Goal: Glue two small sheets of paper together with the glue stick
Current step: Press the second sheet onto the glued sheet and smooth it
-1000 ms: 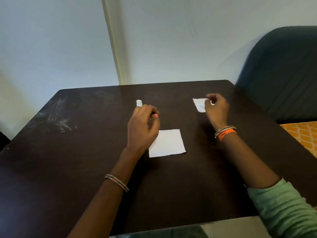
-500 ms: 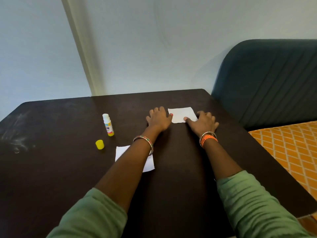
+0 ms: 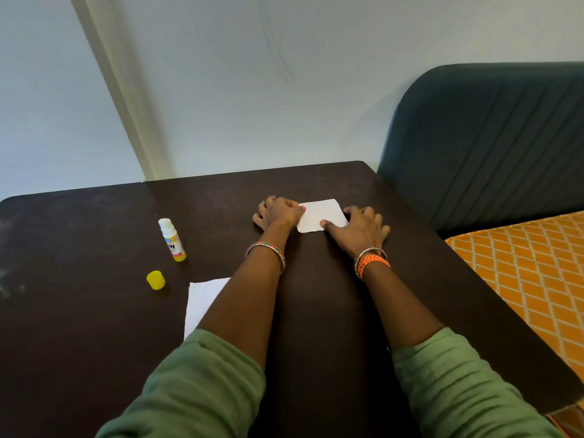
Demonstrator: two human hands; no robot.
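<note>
**Both hands resting on the far sheet of paper**

On the dark table [image 3: 94, 311], toward its far edge, a small white sheet of paper [image 3: 319, 214] is lying flat between the person's two hands. The left hand [image 3: 278, 211] is sitting at the sheet's left edge with its fingers curled under, and a pink-nailed fingertip is touching the paper's upper left corner. The right hand [image 3: 358, 229] is lying flatter at the sheet's right side, fingers spread on the table, with the thumb pressing down on the paper's near edge. Neither hand is gripping the sheet; both are simply pressing on it, and the paper is not lifting off the table.

A second, larger white sheet [image 3: 202, 300] is lying nearer the person, well apart from the first one, and the left forearm is crossing over its right part and hiding it. To the left of that sheet, a yellow cap [image 3: 155, 280] is sitting on the table by itself. Just beyond the cap, the glue stick [image 3: 171, 239] is standing upright with its cap off, its white top exposed and a yellow band showing at its base. Nothing is touching the glue stick or the cap.

Green sleeves [image 3: 458, 387] are covering both upper forearms, and bracelets [image 3: 369, 262] are circling both wrists. Beyond the table's right side, a dark blue-grey padded seat back [image 3: 489, 137] is standing against the wall, with an orange patterned cushion [image 3: 531, 279] below it.
</note>
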